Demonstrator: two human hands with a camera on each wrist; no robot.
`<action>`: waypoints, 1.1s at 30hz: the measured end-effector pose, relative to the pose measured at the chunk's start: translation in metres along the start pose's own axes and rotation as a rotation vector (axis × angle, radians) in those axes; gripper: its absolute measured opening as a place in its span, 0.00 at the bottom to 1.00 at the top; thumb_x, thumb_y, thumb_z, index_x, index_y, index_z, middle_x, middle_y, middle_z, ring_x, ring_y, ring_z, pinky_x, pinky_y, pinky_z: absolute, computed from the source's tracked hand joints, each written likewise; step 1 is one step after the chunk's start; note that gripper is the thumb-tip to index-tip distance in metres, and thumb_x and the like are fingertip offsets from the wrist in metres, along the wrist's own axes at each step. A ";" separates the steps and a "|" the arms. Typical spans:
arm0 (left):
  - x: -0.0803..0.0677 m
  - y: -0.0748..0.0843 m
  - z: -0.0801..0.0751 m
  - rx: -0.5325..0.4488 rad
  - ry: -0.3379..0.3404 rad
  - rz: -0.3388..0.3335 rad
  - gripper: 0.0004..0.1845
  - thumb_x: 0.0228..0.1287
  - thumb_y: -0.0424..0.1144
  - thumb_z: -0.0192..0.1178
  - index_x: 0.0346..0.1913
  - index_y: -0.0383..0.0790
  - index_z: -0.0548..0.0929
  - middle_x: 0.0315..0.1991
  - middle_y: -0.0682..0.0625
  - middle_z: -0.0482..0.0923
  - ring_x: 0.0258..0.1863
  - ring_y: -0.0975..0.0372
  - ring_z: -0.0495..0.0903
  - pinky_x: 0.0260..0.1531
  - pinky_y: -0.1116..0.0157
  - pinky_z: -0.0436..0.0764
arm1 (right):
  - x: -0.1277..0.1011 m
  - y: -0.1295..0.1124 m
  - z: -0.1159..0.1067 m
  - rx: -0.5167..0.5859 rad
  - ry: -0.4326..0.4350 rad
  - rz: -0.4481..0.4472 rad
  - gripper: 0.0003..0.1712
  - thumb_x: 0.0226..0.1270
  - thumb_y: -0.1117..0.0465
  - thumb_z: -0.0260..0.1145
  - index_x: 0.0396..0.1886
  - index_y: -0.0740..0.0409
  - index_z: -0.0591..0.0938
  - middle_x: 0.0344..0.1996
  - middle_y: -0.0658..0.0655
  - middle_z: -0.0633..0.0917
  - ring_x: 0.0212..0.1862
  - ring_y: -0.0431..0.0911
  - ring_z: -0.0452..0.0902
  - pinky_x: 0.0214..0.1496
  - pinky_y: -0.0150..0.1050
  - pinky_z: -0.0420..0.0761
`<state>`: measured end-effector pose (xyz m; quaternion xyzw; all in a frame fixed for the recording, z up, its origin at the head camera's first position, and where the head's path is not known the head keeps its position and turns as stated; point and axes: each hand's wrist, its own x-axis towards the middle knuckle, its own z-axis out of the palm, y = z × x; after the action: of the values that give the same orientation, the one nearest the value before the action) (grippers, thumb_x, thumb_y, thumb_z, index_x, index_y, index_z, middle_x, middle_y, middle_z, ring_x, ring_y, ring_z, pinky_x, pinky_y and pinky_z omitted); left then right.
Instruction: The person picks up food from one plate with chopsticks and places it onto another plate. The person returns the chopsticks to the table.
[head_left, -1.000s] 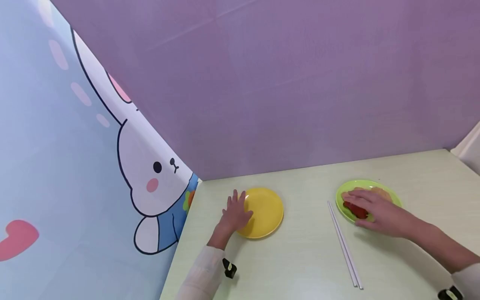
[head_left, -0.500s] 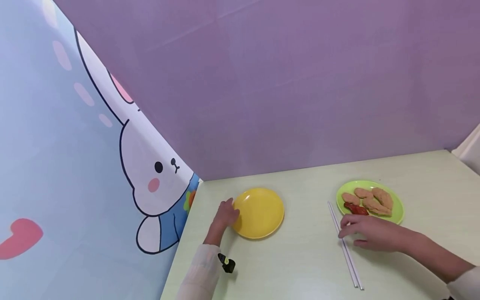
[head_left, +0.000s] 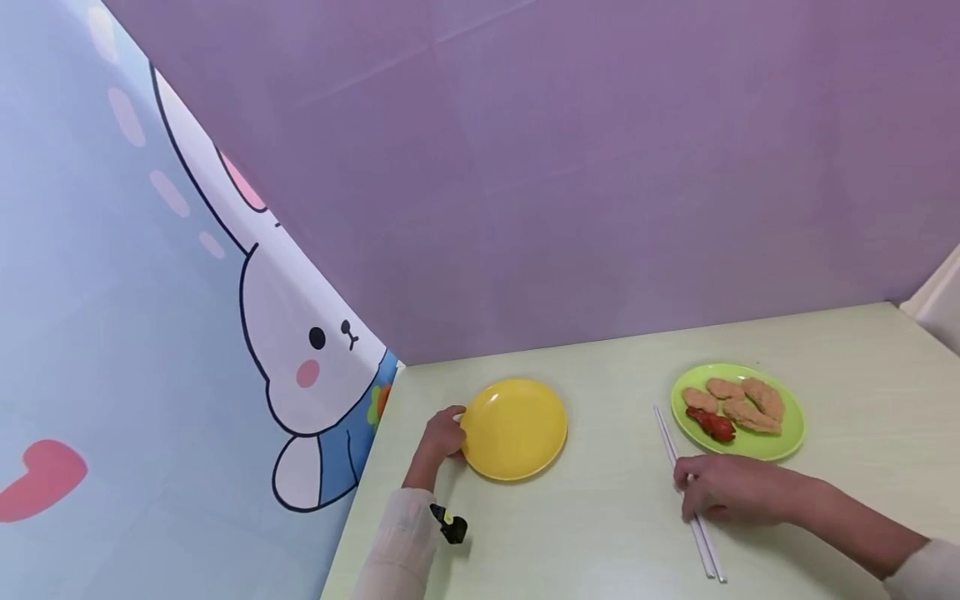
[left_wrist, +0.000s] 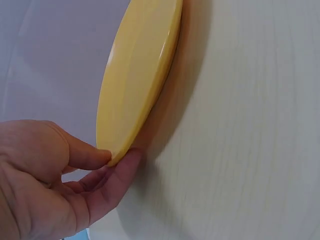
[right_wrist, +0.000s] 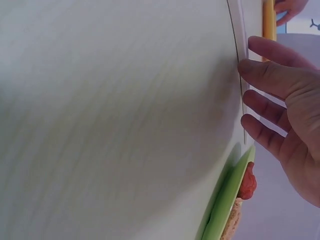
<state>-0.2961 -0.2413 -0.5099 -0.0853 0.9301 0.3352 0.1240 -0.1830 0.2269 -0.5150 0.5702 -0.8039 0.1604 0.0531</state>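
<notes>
Overhead, left hand [head_left: 442, 436] pinches the near-left rim of the yellow plate [head_left: 517, 427]; right hand [head_left: 723, 489] lies on the white chopsticks [head_left: 686, 487], below the green plate [head_left: 787, 433] of food.

Left wrist: thumb and fingers clamp the plate's edge.

Right wrist: fingers slightly apart, tips touching the chopsticks.

1. The head camera looks down from high up and sees the whole table [head_left: 600, 517].
2. The left wrist camera sits very close, low by the yellow plate [left_wrist: 140, 80].
3. The right wrist camera is close too, by the white chopsticks [right_wrist: 242, 35] and the green plate [right_wrist: 227, 200].
4. All three show the table; both plates also show from the head.
</notes>
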 end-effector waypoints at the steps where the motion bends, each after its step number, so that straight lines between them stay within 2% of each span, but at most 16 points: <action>1: 0.001 -0.001 0.000 -0.014 -0.003 -0.003 0.33 0.60 0.24 0.52 0.72 0.40 0.72 0.55 0.36 0.81 0.24 0.58 0.85 0.25 0.62 0.87 | 0.000 0.000 0.001 -0.007 0.006 -0.007 0.25 0.45 0.68 0.80 0.40 0.33 0.90 0.42 0.44 0.82 0.44 0.34 0.76 0.39 0.19 0.75; 6: 0.002 -0.002 -0.002 -0.057 -0.016 -0.023 0.34 0.59 0.24 0.54 0.72 0.42 0.73 0.52 0.38 0.82 0.23 0.58 0.85 0.25 0.62 0.87 | 0.001 0.001 0.006 -0.024 0.050 -0.040 0.25 0.45 0.67 0.80 0.38 0.32 0.89 0.41 0.44 0.83 0.43 0.35 0.77 0.41 0.22 0.76; 12: 0.002 0.000 -0.004 -0.090 -0.036 -0.053 0.35 0.60 0.23 0.56 0.73 0.43 0.73 0.53 0.39 0.82 0.27 0.58 0.86 0.26 0.62 0.88 | 0.002 0.000 0.011 -0.004 0.060 -0.050 0.23 0.47 0.68 0.78 0.36 0.33 0.89 0.40 0.44 0.84 0.42 0.35 0.78 0.41 0.22 0.77; 19: 0.004 0.001 -0.006 -0.112 -0.052 -0.041 0.35 0.60 0.23 0.56 0.73 0.42 0.72 0.52 0.39 0.81 0.28 0.58 0.85 0.27 0.62 0.88 | 0.006 0.005 0.008 0.042 0.012 -0.014 0.20 0.50 0.69 0.76 0.34 0.35 0.90 0.37 0.40 0.82 0.40 0.30 0.73 0.39 0.19 0.74; 23: 0.004 0.000 -0.006 -0.122 -0.048 -0.041 0.35 0.60 0.23 0.56 0.73 0.42 0.72 0.53 0.38 0.81 0.28 0.58 0.85 0.27 0.62 0.88 | 0.008 0.007 0.009 0.052 0.018 -0.024 0.19 0.49 0.68 0.77 0.32 0.36 0.89 0.35 0.39 0.80 0.39 0.28 0.70 0.39 0.16 0.69; 28: 0.005 0.000 -0.005 -0.131 -0.045 -0.057 0.35 0.60 0.22 0.55 0.73 0.43 0.72 0.55 0.37 0.81 0.29 0.58 0.86 0.27 0.61 0.88 | 0.011 0.004 0.010 -0.010 0.014 -0.044 0.18 0.46 0.66 0.77 0.28 0.35 0.85 0.31 0.37 0.77 0.35 0.27 0.66 0.36 0.16 0.65; 33: 0.006 -0.002 -0.003 -0.133 -0.040 -0.058 0.35 0.61 0.22 0.55 0.73 0.43 0.72 0.54 0.38 0.82 0.28 0.57 0.86 0.26 0.62 0.88 | 0.018 0.000 0.011 -0.134 -0.072 -0.050 0.17 0.48 0.64 0.76 0.23 0.33 0.81 0.27 0.35 0.72 0.32 0.30 0.59 0.33 0.22 0.61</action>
<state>-0.3018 -0.2453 -0.5103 -0.1135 0.9003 0.3940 0.1462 -0.1885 0.2075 -0.5201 0.5906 -0.7998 0.0842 0.0660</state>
